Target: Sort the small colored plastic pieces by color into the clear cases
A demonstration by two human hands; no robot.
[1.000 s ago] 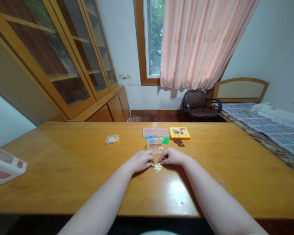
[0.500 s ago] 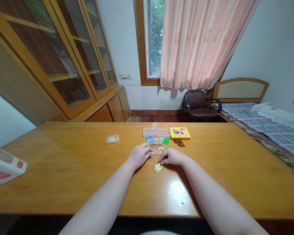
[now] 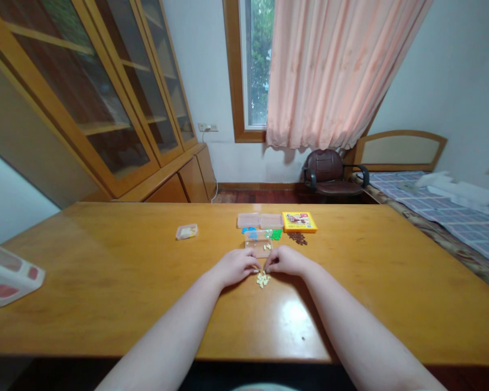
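Small cream pieces (image 3: 263,280) lie in a loose pile on the wooden table. My left hand (image 3: 238,266) reaches the pile's upper left edge, its fingers drawn together; what they pinch is too small to name. At the pile's upper right, my right hand (image 3: 284,261) has thumb and finger pinched, their hold too small to make out. Just beyond both hands stands a clear plastic box (image 3: 257,250) with a few cream pieces inside. Blue pieces (image 3: 248,230), green pieces (image 3: 276,234) and brown pieces (image 3: 297,238) lie behind and beside it.
Two clear trays (image 3: 248,220) stand side by side near the table's far edge, next to a yellow box (image 3: 299,221). A small clear container (image 3: 186,231) sits to the left. At the far left is a white plastic holder (image 3: 12,274).
My left hand has moved from the clear box's left side down towards me, to the cream pile. My right hand has stayed nearly in place.
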